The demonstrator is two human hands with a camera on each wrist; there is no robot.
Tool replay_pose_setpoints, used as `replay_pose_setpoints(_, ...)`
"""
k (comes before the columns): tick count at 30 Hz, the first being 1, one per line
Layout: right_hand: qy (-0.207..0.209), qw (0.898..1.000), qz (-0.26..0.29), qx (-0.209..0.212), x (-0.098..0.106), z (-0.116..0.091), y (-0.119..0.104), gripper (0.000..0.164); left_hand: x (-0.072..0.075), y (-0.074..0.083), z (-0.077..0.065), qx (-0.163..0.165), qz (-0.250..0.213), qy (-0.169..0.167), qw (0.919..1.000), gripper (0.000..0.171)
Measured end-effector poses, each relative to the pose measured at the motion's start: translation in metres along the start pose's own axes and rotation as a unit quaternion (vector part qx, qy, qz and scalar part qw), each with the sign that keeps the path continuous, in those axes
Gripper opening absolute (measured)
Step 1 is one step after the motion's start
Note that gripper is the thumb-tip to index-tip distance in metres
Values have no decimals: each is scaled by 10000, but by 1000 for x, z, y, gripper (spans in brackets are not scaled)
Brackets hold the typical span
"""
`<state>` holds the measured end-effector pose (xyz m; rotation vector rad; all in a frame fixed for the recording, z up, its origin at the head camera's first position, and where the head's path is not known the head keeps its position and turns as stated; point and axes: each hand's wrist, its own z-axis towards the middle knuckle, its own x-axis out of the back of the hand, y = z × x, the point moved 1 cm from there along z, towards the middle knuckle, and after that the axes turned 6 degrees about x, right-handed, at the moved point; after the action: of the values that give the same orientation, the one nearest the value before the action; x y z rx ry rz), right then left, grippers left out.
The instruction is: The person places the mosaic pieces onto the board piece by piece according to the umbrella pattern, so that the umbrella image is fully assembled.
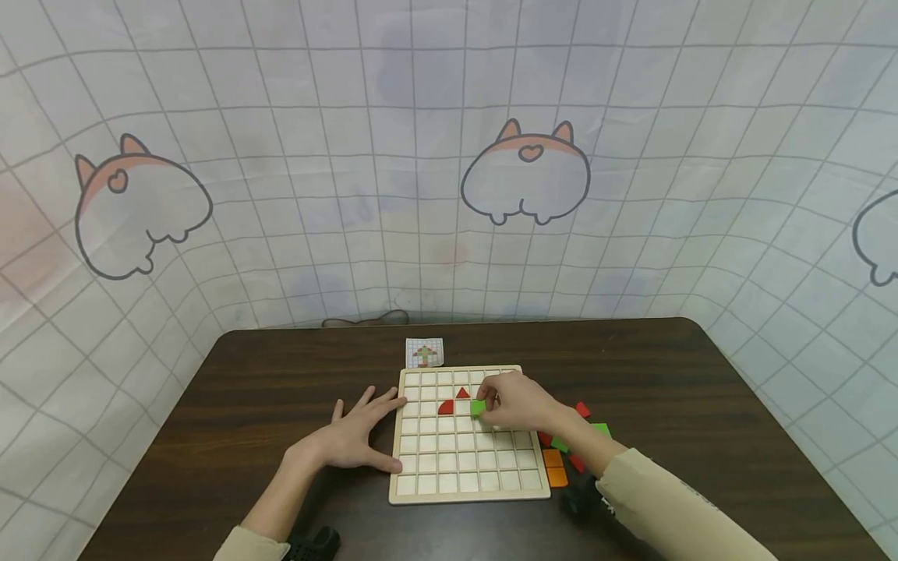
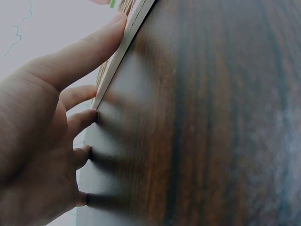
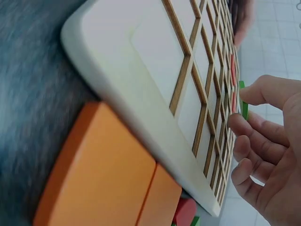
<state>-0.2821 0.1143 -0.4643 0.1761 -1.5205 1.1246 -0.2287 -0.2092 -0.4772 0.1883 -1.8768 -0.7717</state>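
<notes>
A wooden grid board (image 1: pixel 447 463) with square cells lies on the dark table. Two red pieces sit in its cells: a quarter-circle (image 1: pixel 446 407) and a triangle (image 1: pixel 462 393). My right hand (image 1: pixel 517 400) pinches a green square tile (image 1: pixel 478 407) between thumb and fingers over the upper part of the board; in the right wrist view the green tile (image 3: pixel 244 100) is held tilted up. With fingers spread, my left hand (image 1: pixel 353 438) touches the board's left edge with its thumb and a fingertip. The left wrist view shows the thumb (image 2: pixel 94 52) against the board's side.
Right of the board lie orange square tiles (image 1: pixel 554 467), with several red and green pieces (image 1: pixel 601 429) partly under the right forearm. A small pattern card (image 1: pixel 424 353) lies behind the board. A patterned cloth (image 1: pixel 435 156) hangs round the table's back and sides.
</notes>
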Motion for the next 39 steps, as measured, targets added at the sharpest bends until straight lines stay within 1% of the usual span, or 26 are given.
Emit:
replay_pose_setpoints(6, 72, 9998, -185, 39, -6, 6, -6, 16, 0, 0, -1, -14, 28, -11, 10000, 102)
replay_pose_setpoints(14, 89, 9996, -209, -185, -18, 16, -8, 18, -1, 0, 0, 22, 32, -50, 10000, 102)
replay_pose_setpoints(18, 119, 9993, -308, -196, -22, 18, -7, 16, -3, 0, 0, 14, 48, -62, 10000, 102)
replay_pose_setpoints(22, 150, 9995, -199, -193, -22, 17, -6, 17, -3, -1, 1, 14, 51, -68, 10000, 102)
replay_pose_setpoints(27, 179, 9995, 73, -236, -15, 11, -7, 22, -3, -2, 2, 6, 66, -47, 10000, 102)
replay_pose_setpoints(34, 185, 9994, 294, 11, 4, -6, -3, 7, -2, -1, 0, 0, 62, -33, 10000, 102)
replay_pose_setpoints(39, 192, 9992, 344, 5, 17, -23, 5, 7, 0, 1, -1, 17, 50, -14, 10000, 102)
